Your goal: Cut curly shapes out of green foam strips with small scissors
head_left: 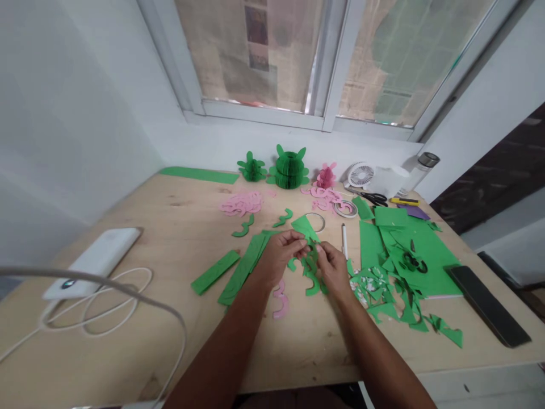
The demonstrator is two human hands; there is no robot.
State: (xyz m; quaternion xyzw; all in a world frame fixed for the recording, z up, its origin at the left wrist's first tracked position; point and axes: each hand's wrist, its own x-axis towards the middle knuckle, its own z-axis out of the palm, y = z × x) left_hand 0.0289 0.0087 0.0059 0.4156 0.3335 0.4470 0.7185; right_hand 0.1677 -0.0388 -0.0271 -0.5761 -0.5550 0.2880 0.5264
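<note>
One wooden bench (162, 363) is carrying everything, and papers (272, 34) are covering two window panes behind it, their print showing too small to read. Two forearms are reaching in from the near edge, converging near the middle. Green sheets (436, 244) are overlapping at right, their number unclear. One dark slab (489, 307) is lying beside them; one white power bank (96, 261) is resting at left, its small dark mark unreadable. Three paper figures (289, 173), two green and one pink, are standing at the back. The left hand (292, 247) and right hand (331, 264) are nearly meeting, thumbs and fingers pinching a green paper piece (305, 227) between them, above the bench's middle. Two pairs of scissors (377, 198) and one pen (344, 241) are lying rightward. One pink wavy cutout (280, 301) is lying before the hands, two green wavy cutouts (244, 228) beyond.
</note>
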